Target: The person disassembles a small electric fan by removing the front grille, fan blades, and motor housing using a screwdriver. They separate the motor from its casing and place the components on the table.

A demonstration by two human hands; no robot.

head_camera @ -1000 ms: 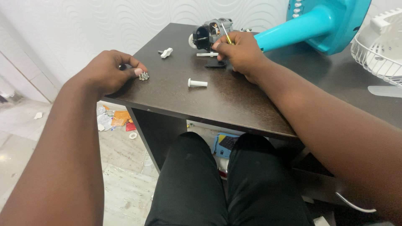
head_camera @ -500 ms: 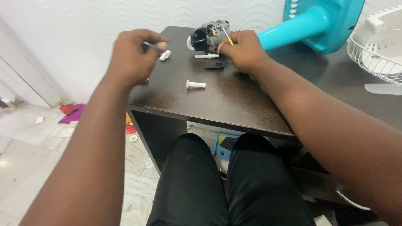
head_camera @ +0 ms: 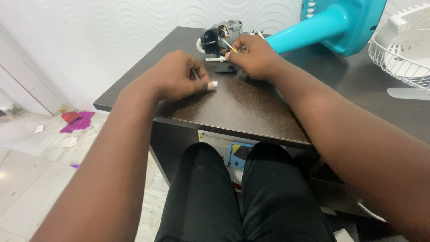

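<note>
The fan is well into being taken apart, to judge by how things lie: its motor [head_camera: 220,35] sits bare at the far edge of the counter [head_camera: 251,107], no housing on it, with the teal stand [head_camera: 322,24] lying on its side behind and the white wire grille [head_camera: 403,49] set off at the right edge. The right hand [head_camera: 253,56] is closed around a thin yellow-handled screwdriver [head_camera: 230,45], its tip at the motor's side, so work on the motor looks unfinished. A white pin [head_camera: 215,58] and a small black part [head_camera: 225,69] lie loose just in front of the motor. The left hand [head_camera: 177,78], nearer the middle of the counter, is curled, with its fingertips pinched on a slim metal piece [head_camera: 195,74] and on the end of a white peg [head_camera: 212,84]; most of the peg is hidden beneath the hand. Whether any fasteners remain in the motor cannot be told.
</note>
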